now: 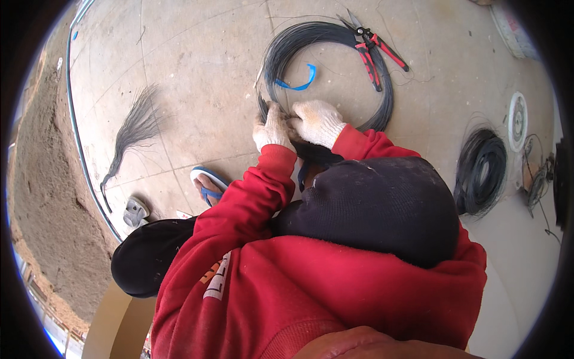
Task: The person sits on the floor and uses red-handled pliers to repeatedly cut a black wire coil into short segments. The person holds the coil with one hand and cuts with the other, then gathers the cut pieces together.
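Observation:
A large coil of thin dark wire (pixel 286 43) lies on the tiled floor in front of me. My left hand (pixel 273 128), in a whitish knit glove, is closed around the near-left part of the coil. Beside it my right hand (pixel 317 122), gloved alike, is closed with its fingertips against the left; what they pinch is hidden. Red-and-black handled cutting shears (pixel 372 45) rest across the coil's far right side, blades apart. Inside the ring, close to its left side, a blue plastic strip (pixel 304 82) curls.
A loose bundle of cut wire (pixel 133 124) lies to the left, near a grey sandal (pixel 136 211). Another wire coil (pixel 482 170) is at the right, beside a round white disc (pixel 518 117). My flip-flopped foot (pixel 208 185) stands near the coil. Bare soil (pixel 48 197) borders the floor's left edge.

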A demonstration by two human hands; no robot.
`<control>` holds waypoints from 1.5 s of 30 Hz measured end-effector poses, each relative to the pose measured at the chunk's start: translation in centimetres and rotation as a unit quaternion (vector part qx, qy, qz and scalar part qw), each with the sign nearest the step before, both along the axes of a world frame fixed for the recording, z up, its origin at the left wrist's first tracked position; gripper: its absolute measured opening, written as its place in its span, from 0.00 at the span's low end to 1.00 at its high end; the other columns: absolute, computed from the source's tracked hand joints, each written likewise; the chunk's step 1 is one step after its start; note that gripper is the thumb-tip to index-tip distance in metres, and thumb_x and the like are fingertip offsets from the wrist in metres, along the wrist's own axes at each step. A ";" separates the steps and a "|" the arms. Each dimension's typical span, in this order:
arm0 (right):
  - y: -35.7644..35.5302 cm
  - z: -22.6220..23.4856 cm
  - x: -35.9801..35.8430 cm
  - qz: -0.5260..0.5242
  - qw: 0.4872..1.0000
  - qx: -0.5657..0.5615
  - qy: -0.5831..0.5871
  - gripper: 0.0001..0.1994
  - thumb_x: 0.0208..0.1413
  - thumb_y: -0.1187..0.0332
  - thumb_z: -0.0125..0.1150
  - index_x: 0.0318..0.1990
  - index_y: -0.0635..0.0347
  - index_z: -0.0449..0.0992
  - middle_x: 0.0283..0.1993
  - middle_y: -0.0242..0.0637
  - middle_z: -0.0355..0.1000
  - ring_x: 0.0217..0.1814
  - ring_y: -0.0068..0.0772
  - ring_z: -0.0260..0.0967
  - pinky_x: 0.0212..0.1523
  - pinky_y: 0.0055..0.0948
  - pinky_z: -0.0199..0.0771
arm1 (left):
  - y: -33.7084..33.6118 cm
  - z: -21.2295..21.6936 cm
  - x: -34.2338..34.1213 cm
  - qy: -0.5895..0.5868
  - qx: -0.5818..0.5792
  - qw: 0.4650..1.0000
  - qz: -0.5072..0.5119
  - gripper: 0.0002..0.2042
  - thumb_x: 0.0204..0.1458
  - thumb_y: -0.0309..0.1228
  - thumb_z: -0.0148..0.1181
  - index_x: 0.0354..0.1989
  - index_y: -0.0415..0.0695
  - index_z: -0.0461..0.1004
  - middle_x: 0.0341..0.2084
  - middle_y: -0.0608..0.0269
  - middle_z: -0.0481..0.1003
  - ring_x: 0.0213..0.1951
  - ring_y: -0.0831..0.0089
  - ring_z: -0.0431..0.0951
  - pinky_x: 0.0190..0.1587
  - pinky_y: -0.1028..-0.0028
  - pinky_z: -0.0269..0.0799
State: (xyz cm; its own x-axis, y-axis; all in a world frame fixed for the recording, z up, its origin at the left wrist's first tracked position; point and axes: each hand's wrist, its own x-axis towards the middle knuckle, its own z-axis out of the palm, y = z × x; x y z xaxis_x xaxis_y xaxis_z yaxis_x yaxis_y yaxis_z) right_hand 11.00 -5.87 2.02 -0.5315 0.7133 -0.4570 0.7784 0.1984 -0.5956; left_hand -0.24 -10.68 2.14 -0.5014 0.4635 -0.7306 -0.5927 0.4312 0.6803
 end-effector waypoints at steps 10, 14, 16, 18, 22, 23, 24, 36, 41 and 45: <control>0.2 2.9 0.0 -0.010 1.000 -0.013 -0.011 0.18 0.56 0.51 0.56 0.38 0.58 0.78 0.35 0.52 0.76 0.41 0.56 0.75 0.41 0.50 0.72 | 0.0 -0.3 -0.6 -0.084 0.039 0.996 0.006 0.10 0.56 0.34 0.63 0.38 0.40 0.76 0.18 0.68 0.71 0.11 0.80 0.59 0.13 0.77 0.51; 4.8 4.9 3.9 -0.137 0.984 0.096 -0.055 0.18 0.56 0.50 0.57 0.38 0.56 0.79 0.35 0.50 0.77 0.41 0.52 0.75 0.41 0.48 0.73 | -0.3 -1.3 -1.1 -0.066 0.052 0.996 0.003 0.10 0.55 0.34 0.64 0.37 0.39 0.76 0.24 0.65 0.76 0.17 0.80 0.65 0.19 0.78 0.59; 8.7 2.7 9.0 -0.186 0.929 0.264 -0.178 0.16 0.58 0.55 0.55 0.46 0.56 0.76 0.45 0.46 0.75 0.46 0.52 0.74 0.44 0.48 0.73 | -0.1 -1.7 -0.9 -0.047 0.045 0.998 -0.005 0.10 0.55 0.34 0.64 0.37 0.39 0.76 0.26 0.63 0.77 0.21 0.79 0.69 0.23 0.77 0.63; 11.2 0.4 13.1 -0.150 0.879 0.325 -0.314 0.17 0.58 0.58 0.54 0.50 0.55 0.74 0.51 0.45 0.73 0.48 0.54 0.73 0.47 0.51 0.73 | -0.2 -1.6 -0.7 -0.066 0.049 0.996 0.019 0.10 0.55 0.34 0.64 0.36 0.38 0.76 0.26 0.63 0.78 0.24 0.78 0.71 0.26 0.77 0.66; 13.0 -0.9 16.2 -0.070 0.897 0.268 -0.346 0.16 0.56 0.61 0.55 0.49 0.58 0.73 0.50 0.49 0.73 0.49 0.58 0.72 0.50 0.52 0.72 | -0.2 -2.0 -0.5 -0.049 0.047 0.998 0.004 0.11 0.56 0.34 0.63 0.36 0.37 0.76 0.26 0.63 0.78 0.26 0.77 0.72 0.29 0.76 0.68; 13.1 0.4 15.1 -0.078 0.917 0.222 -0.321 0.16 0.55 0.61 0.54 0.48 0.59 0.73 0.48 0.51 0.73 0.49 0.58 0.72 0.49 0.51 0.72 | -0.7 -2.4 -0.9 -0.033 0.044 0.998 0.000 0.11 0.57 0.35 0.62 0.38 0.39 0.75 0.28 0.62 0.78 0.24 0.76 0.72 0.25 0.74 0.68; 13.2 3.1 13.9 -0.088 0.933 0.180 -0.301 0.15 0.55 0.62 0.54 0.46 0.60 0.73 0.46 0.53 0.74 0.48 0.59 0.72 0.49 0.50 0.72 | -0.9 -3.1 -1.2 -0.022 0.046 0.999 -0.007 0.12 0.57 0.36 0.62 0.40 0.40 0.74 0.30 0.62 0.77 0.21 0.74 0.72 0.21 0.72 0.67; 8.1 16.4 12.0 0.012 0.992 0.069 -0.107 0.15 0.55 0.59 0.60 0.36 0.64 0.76 0.25 0.51 0.71 0.28 0.50 0.72 0.32 0.42 0.69 | -0.7 -2.6 -1.4 -0.039 0.030 0.999 -0.009 0.12 0.56 0.36 0.60 0.42 0.41 0.70 0.31 0.60 0.73 0.17 0.65 0.72 0.13 0.61 0.74; 6.8 11.3 7.9 0.175 0.965 0.133 -0.144 0.14 0.56 0.57 0.58 0.33 0.60 0.76 0.26 0.49 0.73 0.30 0.52 0.74 0.31 0.45 0.72 | 0.0 -1.6 -0.4 -0.051 0.018 0.998 -0.010 0.10 0.56 0.34 0.61 0.40 0.41 0.72 0.27 0.63 0.73 0.18 0.71 0.71 0.15 0.68 0.69; 7.6 9.9 4.9 0.197 0.964 0.107 -0.144 0.15 0.58 0.58 0.55 0.36 0.61 0.79 0.28 0.47 0.76 0.31 0.52 0.75 0.33 0.47 0.75 | 0.0 -2.1 -0.5 -0.020 0.020 0.999 0.014 0.10 0.56 0.34 0.63 0.39 0.41 0.75 0.24 0.65 0.74 0.19 0.76 0.70 0.20 0.75 0.66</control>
State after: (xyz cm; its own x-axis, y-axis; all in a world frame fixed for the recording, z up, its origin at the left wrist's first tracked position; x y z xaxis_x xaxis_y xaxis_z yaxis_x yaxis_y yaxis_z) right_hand 15.86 1.74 11.89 -0.6536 0.5764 -0.4905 0.7442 0.6072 -0.2782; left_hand -0.71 -10.71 0.02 -0.4856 0.4791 -0.7312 -0.6316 0.3860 0.6724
